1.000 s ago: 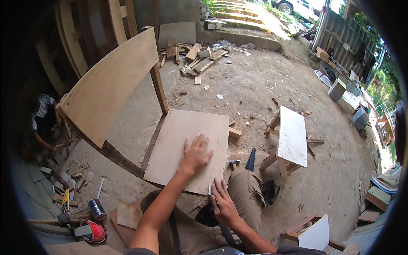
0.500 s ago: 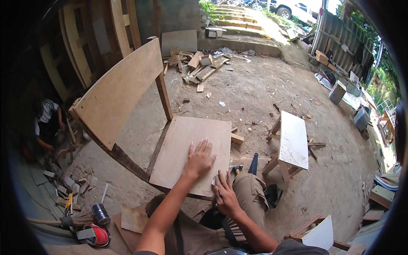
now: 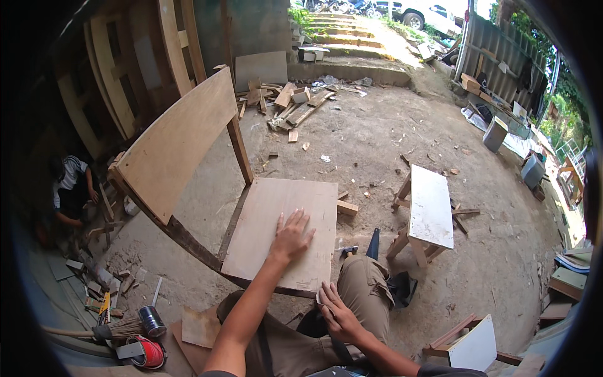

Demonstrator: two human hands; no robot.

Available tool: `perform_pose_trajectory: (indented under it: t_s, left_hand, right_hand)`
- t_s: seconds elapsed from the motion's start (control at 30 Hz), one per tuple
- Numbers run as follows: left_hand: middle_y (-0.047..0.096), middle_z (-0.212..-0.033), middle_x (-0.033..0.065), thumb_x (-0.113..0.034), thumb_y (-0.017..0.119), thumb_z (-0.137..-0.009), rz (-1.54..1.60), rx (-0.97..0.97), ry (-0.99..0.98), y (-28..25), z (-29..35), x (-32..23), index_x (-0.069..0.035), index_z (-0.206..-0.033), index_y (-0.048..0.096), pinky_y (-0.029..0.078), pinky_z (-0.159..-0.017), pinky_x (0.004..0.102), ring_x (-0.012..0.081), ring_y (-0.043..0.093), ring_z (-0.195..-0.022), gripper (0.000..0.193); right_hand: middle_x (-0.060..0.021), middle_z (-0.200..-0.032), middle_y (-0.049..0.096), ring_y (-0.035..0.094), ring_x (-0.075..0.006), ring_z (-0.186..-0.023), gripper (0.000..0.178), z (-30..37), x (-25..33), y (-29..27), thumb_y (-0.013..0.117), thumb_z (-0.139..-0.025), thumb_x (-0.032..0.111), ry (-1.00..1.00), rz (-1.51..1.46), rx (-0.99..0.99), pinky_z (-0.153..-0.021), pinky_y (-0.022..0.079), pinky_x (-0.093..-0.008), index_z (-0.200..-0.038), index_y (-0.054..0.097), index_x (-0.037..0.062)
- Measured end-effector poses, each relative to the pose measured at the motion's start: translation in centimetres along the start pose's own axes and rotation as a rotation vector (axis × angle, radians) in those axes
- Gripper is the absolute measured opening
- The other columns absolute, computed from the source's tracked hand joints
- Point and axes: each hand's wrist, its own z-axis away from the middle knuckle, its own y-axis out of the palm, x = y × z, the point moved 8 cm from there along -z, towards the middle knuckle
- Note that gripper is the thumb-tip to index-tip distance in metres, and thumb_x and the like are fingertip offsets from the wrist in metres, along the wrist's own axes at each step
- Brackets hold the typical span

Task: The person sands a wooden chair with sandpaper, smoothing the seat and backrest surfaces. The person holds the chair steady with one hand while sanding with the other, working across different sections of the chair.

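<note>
Wooden chair: directly before the seated person, backrest toward the left; seat panel roughly level, near the lap.
Left hand: palm down on the seat panel, fingers extended and slightly parted, grasping nothing.
Right hand: at the panel's near right corner, fingers nearly straight and close together; a small pale piece shows beneath them, mostly hidden, so I cannot tell how firmly it is held.
Good practice at the corner: the left palm's broad pressure should steady the panel; light, even strokes along the edge, fingertips backed by the piece, would seem safest against splinters and a rounded-over corner.
Beyond the knee: hammer and saw, side by side; white-topped stool farther right.
</note>
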Motion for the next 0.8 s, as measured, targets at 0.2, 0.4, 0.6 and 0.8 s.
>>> perform_pose_trajectory:
  t_s: [0.2,0.4,0.6,0.8]
  left_hand:
    - [0.069,-0.108,0.0135,-0.031,0.051,-0.099,0.43,-0.139,0.063,-2.3,1.1,-0.8,0.0,-0.105,0.068,0.049,-0.087,0.0406,0.027,0.066,-0.098,0.035]
    - [0.067,-0.096,0.0085,-0.039,0.047,-0.102,1.405,0.154,-0.285,0.8,4.9,-5.5,0.003,-0.107,0.064,0.055,-0.074,0.0285,0.0139,0.065,-0.085,0.046]
    - [0.067,-0.098,0.01,-0.029,0.048,-0.102,1.558,0.117,-0.366,1.0,6.1,-5.3,0.003,-0.108,0.064,0.056,-0.07,0.0275,0.0133,0.065,-0.085,0.036]
    - [0.065,-0.088,0.0043,-0.025,0.05,-0.101,1.418,0.085,-0.322,1.6,6.8,-4.4,0.004,-0.101,0.066,0.054,-0.071,0.0229,0.0082,0.062,-0.077,0.033]
  right_hand:
    - [-0.0295,-0.148,0.036,0.034,-0.0373,-0.14,0.037,-3.1,-0.4,-5.7,0.042,-0.102,0.014,0.013,-0.067,-0.405,-0.113,0.03,-0.0399,-0.134,0.052,-0.0026]
    - [-0.0293,-0.153,0.026,0.024,-0.0445,-0.143,0.038,-7.5,1.1,-5.4,0.054,-0.095,0.011,-0.118,0.237,-0.418,-0.114,0.025,-0.0485,-0.134,0.058,0.0115]
    - [-0.0311,-0.151,0.028,0.028,-0.0479,-0.14,0.043,-7.0,-0.4,-4.8,0.067,-0.087,0.017,-0.191,0.31,-0.394,-0.112,0.027,-0.0513,-0.13,0.061,0.0134]
    - [-0.029,-0.151,0.031,0.041,-0.0454,-0.133,0.051,-6.9,-0.4,-5.5,0.08,-0.076,0.019,-0.047,0.161,-0.397,-0.107,0.037,-0.0483,-0.12,0.062,0.0014]
